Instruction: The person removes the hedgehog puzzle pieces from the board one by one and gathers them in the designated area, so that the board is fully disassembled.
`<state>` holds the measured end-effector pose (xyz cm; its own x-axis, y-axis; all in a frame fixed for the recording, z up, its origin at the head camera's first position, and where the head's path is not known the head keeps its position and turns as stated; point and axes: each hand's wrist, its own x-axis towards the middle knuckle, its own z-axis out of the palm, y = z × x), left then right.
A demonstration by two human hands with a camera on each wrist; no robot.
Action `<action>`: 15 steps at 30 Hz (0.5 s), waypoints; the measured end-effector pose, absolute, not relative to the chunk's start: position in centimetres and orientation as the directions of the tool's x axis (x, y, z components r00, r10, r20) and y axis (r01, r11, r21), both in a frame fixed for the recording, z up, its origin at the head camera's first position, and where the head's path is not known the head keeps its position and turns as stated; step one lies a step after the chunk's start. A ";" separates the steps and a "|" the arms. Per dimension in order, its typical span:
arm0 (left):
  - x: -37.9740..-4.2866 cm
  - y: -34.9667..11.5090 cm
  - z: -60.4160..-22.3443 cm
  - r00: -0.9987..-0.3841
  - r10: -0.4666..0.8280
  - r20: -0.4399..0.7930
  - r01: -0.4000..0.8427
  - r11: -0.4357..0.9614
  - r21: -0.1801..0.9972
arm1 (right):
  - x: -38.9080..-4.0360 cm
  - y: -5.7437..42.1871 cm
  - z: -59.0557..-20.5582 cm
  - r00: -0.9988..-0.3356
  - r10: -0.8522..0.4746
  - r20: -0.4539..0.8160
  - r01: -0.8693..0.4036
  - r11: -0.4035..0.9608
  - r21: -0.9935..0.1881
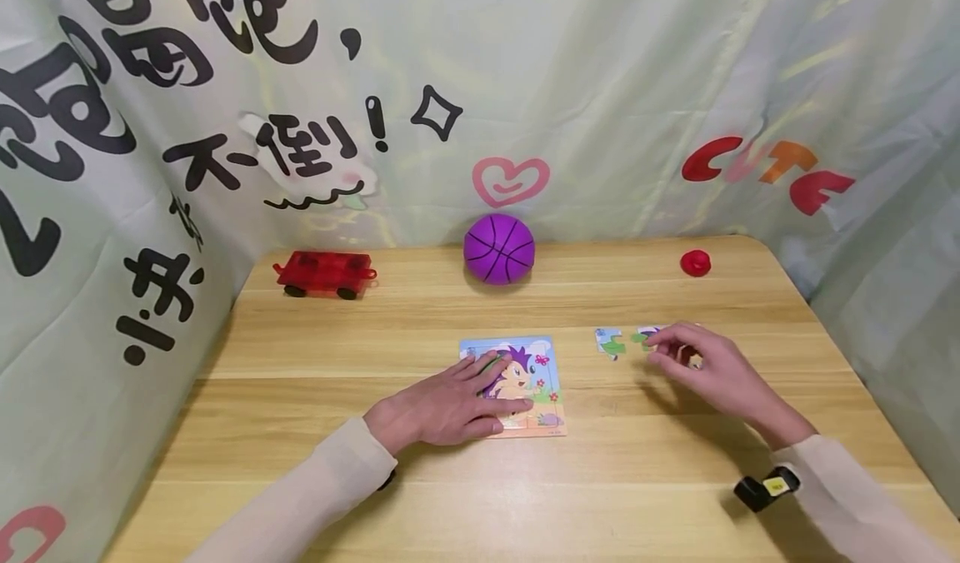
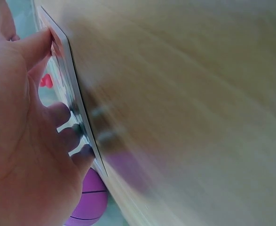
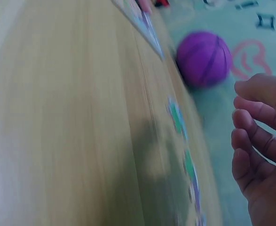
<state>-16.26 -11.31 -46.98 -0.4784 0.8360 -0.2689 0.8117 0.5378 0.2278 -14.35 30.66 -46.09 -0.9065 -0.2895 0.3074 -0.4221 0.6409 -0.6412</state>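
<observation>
A square puzzle board with a purple-haired hedgehog picture lies flat on the table. My left hand rests on its left part with spread fingers, covering some of the picture. In the left wrist view, the thumb and fingertips touch the board. To the right of the board lies a loose puzzle piece in blue and green. A second puzzle piece lies beside it, partly hidden by my right hand. That hand hovers above the table with loosely bent fingers, and the right wrist view shows nothing held in them.
A purple basketball sits at the table's back edge, behind the board. A red wheeled toy cart stands back left, and a small red object back right. Printed cloth hangs around the wooden table.
</observation>
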 end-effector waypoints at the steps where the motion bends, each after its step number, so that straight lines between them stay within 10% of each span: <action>1: -16.2 -11.3 -47.0 -0.480 0.834 -0.272 0.810 0.540 0.227 | -14.4 29.9 -46.1 -0.900 -0.307 0.309 -0.436 0.629 -0.643; 15: -16.2 -13.0 -46.8 -0.496 0.830 -0.256 0.803 0.550 0.229 | -15.5 20.7 -47.3 -0.885 -0.442 0.149 -0.406 0.574 -0.711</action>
<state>-16.24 -13.00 -46.84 -0.4956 0.8299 -0.2563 0.8031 0.5502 0.2286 -15.49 20.69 -47.34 -0.8845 -0.4422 0.1488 -0.4064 0.5739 -0.7110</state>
